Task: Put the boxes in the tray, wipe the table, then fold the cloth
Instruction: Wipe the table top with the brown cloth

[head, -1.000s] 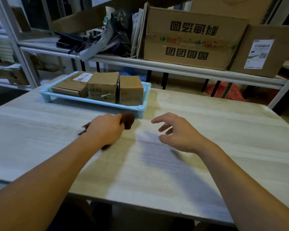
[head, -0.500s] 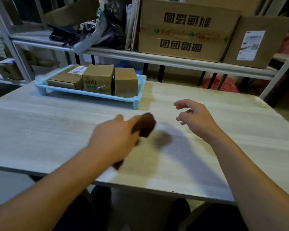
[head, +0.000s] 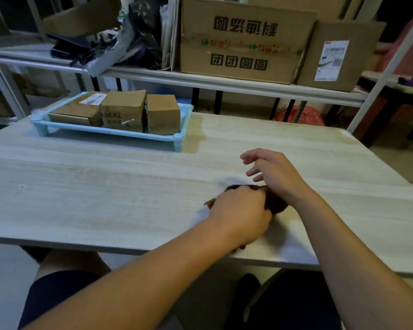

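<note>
A pale blue tray point(head: 45, 126) stands on the wooden table point(head: 93, 186) at about ten o'clock from the hands, near the far edge. Three cardboard boxes sit in it side by side: a flat box point(head: 75, 110) with a white label at the nine o'clock end, a taller box point(head: 123, 110) printed with letters in the middle, and a plain box point(head: 163, 114) at the three o'clock end, the last two touching.

Near the front edge, at about five o'clock from the tray, the left hand point(head: 241, 214) is closed over a dark brown cloth point(head: 274, 203), pressing it against the table. The right hand point(head: 274, 173) hovers just beyond it at twelve o'clock, fingers loosely spread and holding nothing.

Behind the table a metal shelf point(head: 224, 83) carries a large carton point(head: 243, 41) with printed characters.
</note>
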`<act>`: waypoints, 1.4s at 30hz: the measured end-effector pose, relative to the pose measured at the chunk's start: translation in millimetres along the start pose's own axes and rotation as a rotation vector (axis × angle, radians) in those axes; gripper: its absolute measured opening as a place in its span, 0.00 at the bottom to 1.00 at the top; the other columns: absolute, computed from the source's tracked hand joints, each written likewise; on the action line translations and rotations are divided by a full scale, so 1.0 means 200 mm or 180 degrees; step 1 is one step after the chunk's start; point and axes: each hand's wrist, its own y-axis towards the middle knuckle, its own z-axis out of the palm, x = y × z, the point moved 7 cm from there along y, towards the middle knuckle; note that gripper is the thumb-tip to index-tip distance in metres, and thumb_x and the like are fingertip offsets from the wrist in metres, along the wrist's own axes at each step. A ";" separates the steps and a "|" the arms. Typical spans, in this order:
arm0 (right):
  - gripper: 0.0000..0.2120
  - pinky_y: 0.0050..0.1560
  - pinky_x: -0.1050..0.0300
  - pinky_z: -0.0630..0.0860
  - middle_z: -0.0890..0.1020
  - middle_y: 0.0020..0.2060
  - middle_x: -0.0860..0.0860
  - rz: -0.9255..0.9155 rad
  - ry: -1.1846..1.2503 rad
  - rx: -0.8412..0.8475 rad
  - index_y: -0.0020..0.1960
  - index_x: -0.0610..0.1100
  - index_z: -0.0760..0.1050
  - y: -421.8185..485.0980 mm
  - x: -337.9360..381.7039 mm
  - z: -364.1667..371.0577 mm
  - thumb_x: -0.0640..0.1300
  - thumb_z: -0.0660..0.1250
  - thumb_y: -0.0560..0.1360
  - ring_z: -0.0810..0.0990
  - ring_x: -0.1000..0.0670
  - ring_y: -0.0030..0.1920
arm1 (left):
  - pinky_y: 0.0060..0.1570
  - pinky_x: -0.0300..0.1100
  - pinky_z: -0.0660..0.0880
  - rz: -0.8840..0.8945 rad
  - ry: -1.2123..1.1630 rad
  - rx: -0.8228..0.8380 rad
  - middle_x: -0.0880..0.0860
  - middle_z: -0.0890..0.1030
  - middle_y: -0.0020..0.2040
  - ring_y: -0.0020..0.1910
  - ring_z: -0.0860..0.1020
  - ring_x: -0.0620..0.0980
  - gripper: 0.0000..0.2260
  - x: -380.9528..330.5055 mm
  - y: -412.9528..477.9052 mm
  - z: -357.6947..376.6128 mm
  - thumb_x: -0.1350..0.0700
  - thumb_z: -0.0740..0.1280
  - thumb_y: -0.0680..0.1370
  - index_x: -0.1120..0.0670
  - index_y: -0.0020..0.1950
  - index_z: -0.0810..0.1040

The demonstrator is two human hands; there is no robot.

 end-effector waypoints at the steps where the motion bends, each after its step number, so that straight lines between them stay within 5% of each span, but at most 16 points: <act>1: 0.17 0.52 0.54 0.81 0.84 0.53 0.51 0.0028 0.0044 -0.0023 0.56 0.49 0.84 0.00 -0.01 -0.05 0.37 0.59 0.79 0.84 0.48 0.50 | 0.39 0.49 0.74 -0.0018 0.0191 -0.0124 0.53 0.80 0.49 0.45 0.79 0.57 0.16 0.06 0.02 -0.04 0.48 0.59 0.80 0.48 0.66 0.74; 8: 0.18 0.58 0.52 0.76 0.86 0.54 0.54 0.0304 -0.0069 -0.0155 0.57 0.50 0.85 -0.06 -0.17 -0.28 0.55 0.57 0.84 0.83 0.50 0.56 | 0.49 0.52 0.76 -0.0380 0.0460 -0.0025 0.55 0.77 0.58 0.51 0.77 0.57 0.21 0.42 0.33 -0.10 0.45 0.57 0.82 0.44 0.75 0.67; 16: 0.22 0.66 0.48 0.75 0.84 0.59 0.55 0.0428 -0.0010 -0.0489 0.62 0.52 0.82 -0.20 -0.36 -0.47 0.60 0.53 0.85 0.81 0.53 0.59 | 0.45 0.50 0.70 0.1319 0.0081 0.0440 0.57 0.79 0.59 0.52 0.78 0.58 0.21 -0.46 0.00 0.23 0.45 0.56 0.82 0.49 0.74 0.70; 20: 0.18 0.64 0.49 0.76 0.85 0.59 0.55 0.0196 0.0082 -0.0170 0.61 0.55 0.83 -0.25 -0.34 -0.56 0.57 0.56 0.84 0.82 0.49 0.61 | 0.44 0.50 0.73 0.1209 -0.0181 0.0333 0.55 0.80 0.59 0.54 0.78 0.58 0.19 -0.43 0.05 0.19 0.46 0.58 0.81 0.45 0.72 0.71; 24: 0.26 0.68 0.51 0.75 0.83 0.66 0.49 -0.0327 0.0583 0.0976 0.71 0.49 0.78 -0.36 -0.23 -0.55 0.43 0.70 0.73 0.79 0.48 0.68 | 0.49 0.51 0.77 0.1330 -0.0271 -0.0043 0.53 0.82 0.60 0.56 0.80 0.57 0.20 -0.35 0.26 -0.03 0.47 0.66 0.77 0.43 0.70 0.74; 26: 0.31 0.68 0.51 0.77 0.83 0.64 0.52 -0.0575 0.0292 0.0819 0.72 0.52 0.76 -0.36 -0.17 -0.57 0.43 0.79 0.71 0.80 0.51 0.67 | 0.52 0.52 0.77 0.1663 -0.0352 -0.0302 0.53 0.82 0.58 0.54 0.79 0.55 0.23 -0.37 0.32 -0.13 0.49 0.71 0.75 0.46 0.70 0.76; 29: 0.31 0.64 0.48 0.79 0.84 0.60 0.56 -0.0861 -0.0326 -0.0240 0.70 0.55 0.77 -0.35 -0.11 -0.69 0.40 0.81 0.70 0.81 0.53 0.63 | 0.53 0.51 0.75 0.2063 -0.0153 -0.0764 0.56 0.79 0.58 0.54 0.77 0.56 0.28 -0.40 0.38 -0.21 0.50 0.74 0.73 0.50 0.73 0.73; 32: 0.27 0.63 0.48 0.76 0.84 0.59 0.52 -0.0890 -0.1326 -0.1151 0.69 0.53 0.78 -0.41 -0.13 -0.77 0.40 0.78 0.72 0.80 0.47 0.62 | 0.67 0.54 0.66 0.2046 0.0299 -0.0550 0.53 0.73 0.68 0.66 0.71 0.54 0.37 -0.36 0.43 -0.17 0.38 0.72 0.71 0.44 0.78 0.63; 35: 0.27 0.63 0.47 0.73 0.78 0.62 0.52 0.0007 -0.2468 -0.0411 0.67 0.55 0.79 -0.43 -0.32 -0.67 0.58 0.76 0.69 0.75 0.45 0.64 | 0.70 0.50 0.62 0.1631 0.0184 -0.0011 0.49 0.69 0.73 0.70 0.67 0.52 0.36 -0.21 0.45 -0.08 0.33 0.68 0.73 0.40 0.78 0.62; 37: 0.32 0.66 0.49 0.71 0.72 0.65 0.55 0.0395 -0.2437 0.0027 0.65 0.56 0.78 -0.44 -0.42 -0.60 0.71 0.70 0.67 0.70 0.49 0.66 | 0.68 0.48 0.67 0.1390 -0.0045 0.0149 0.48 0.71 0.72 0.69 0.70 0.50 0.30 -0.12 0.43 -0.04 0.36 0.66 0.76 0.41 0.77 0.65; 39: 0.33 0.69 0.48 0.70 0.72 0.69 0.55 0.0264 -0.2055 -0.0214 0.68 0.55 0.75 -0.43 -0.42 -0.58 0.72 0.65 0.69 0.69 0.49 0.69 | 0.66 0.48 0.71 0.1297 -0.0164 0.0163 0.48 0.73 0.69 0.67 0.72 0.49 0.27 -0.07 0.41 -0.04 0.39 0.66 0.78 0.42 0.76 0.67; 42: 0.32 0.79 0.44 0.58 0.62 0.82 0.55 0.0154 -0.2243 0.0156 0.81 0.61 0.61 -0.38 -0.46 -0.47 0.67 0.60 0.79 0.59 0.47 0.80 | 0.64 0.48 0.72 0.1133 -0.0278 0.0058 0.47 0.75 0.67 0.64 0.74 0.48 0.24 0.03 0.35 -0.07 0.44 0.67 0.79 0.42 0.75 0.69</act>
